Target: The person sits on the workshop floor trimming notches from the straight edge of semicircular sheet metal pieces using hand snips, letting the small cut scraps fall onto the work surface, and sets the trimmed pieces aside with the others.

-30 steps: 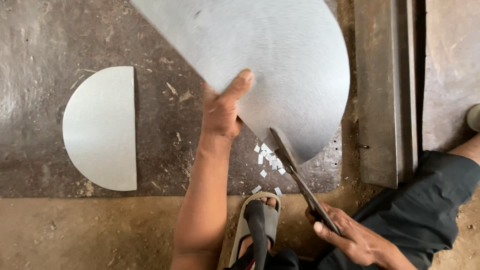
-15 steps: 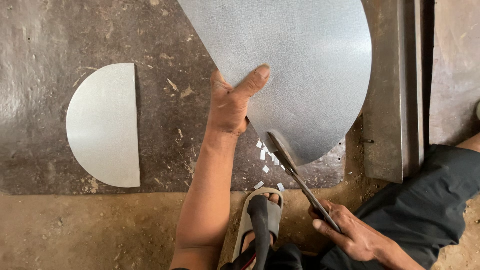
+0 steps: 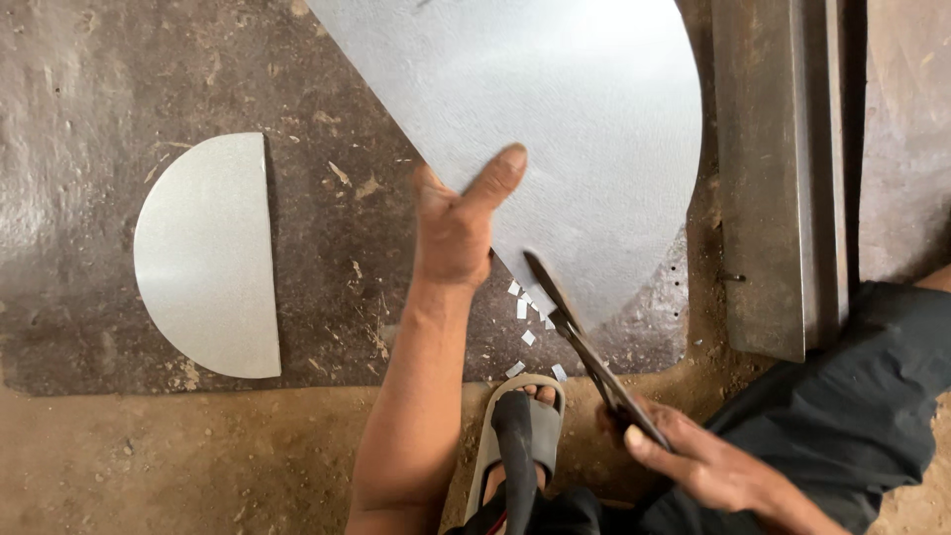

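Observation:
My left hand (image 3: 458,226) grips the lower left edge of a large rounded sheet of grey metal (image 3: 555,129), thumb lying on top of it. The sheet is held off the floor and fills the upper middle of the view. My right hand (image 3: 693,458) is closed on the handles of dark metal shears (image 3: 580,337). Their blades point up and left and meet the sheet's lower edge just right of my left hand. Small white metal offcuts (image 3: 525,317) lie on the floor under the blades.
A cut half-disc of the same metal (image 3: 208,256) lies flat on the dark floor plate (image 3: 79,119) at left. A long steel bar (image 3: 773,168) runs down the right side. My sandalled foot (image 3: 520,426) rests at the bottom centre, on brown dirt floor.
The large sheet has turned and shifted right under my left hand. The shears have stayed at its lower edge, and my thumb now lies further across the sheet.

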Tool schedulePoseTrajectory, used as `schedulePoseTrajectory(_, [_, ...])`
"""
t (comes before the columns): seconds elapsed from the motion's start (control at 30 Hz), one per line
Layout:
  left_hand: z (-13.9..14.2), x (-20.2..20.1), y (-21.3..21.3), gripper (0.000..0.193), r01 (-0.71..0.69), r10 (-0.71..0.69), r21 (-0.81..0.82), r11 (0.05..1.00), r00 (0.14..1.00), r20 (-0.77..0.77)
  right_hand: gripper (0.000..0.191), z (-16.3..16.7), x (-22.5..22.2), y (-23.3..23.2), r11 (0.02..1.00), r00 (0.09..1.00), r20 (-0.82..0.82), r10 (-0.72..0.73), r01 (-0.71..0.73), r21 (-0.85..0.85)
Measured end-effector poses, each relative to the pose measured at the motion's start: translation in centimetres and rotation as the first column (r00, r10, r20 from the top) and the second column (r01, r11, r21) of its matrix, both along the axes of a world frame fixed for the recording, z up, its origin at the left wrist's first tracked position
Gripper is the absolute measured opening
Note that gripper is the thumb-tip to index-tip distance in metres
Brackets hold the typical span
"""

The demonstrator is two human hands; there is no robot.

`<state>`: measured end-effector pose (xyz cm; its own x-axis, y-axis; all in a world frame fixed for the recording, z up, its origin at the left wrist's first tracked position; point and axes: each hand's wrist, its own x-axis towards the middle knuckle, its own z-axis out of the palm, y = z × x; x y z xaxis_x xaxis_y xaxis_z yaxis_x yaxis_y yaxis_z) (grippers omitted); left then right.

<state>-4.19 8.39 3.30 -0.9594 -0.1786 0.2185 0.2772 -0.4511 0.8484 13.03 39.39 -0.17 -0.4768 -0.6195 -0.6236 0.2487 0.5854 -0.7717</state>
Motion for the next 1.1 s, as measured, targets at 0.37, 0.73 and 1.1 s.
schedulePoseTrajectory(0.37, [-0.2, 1.8, 2.7, 0.037, -0.310, 0.337, -0.135, 0.941, 0.896, 0.290, 0.066, 1.4, -1.3, -1.5, 0.980, 0.984, -0.171, 0.053, -0.018, 0.199])
schedulePoseTrajectory(0.73, [-2.1, 2.0, 0.9, 0.065, -0.515, 0.377, 0.313, 0.798, 0.832, 0.408, 0.067, -4.1, 3.0, 3.6, 0.934, 0.905, 0.237, -0.353, 0.355, 0.038])
schedulePoseTrajectory(1.1, [-5.1, 5.5, 4.1, 0.037, -0.078, -0.074, 0.493, 0.867, 0.956, 0.282, 0.044, -2.3, -5.0, -0.9, 0.771, 0.515, -0.772, -0.373, 0.635, 0.051])
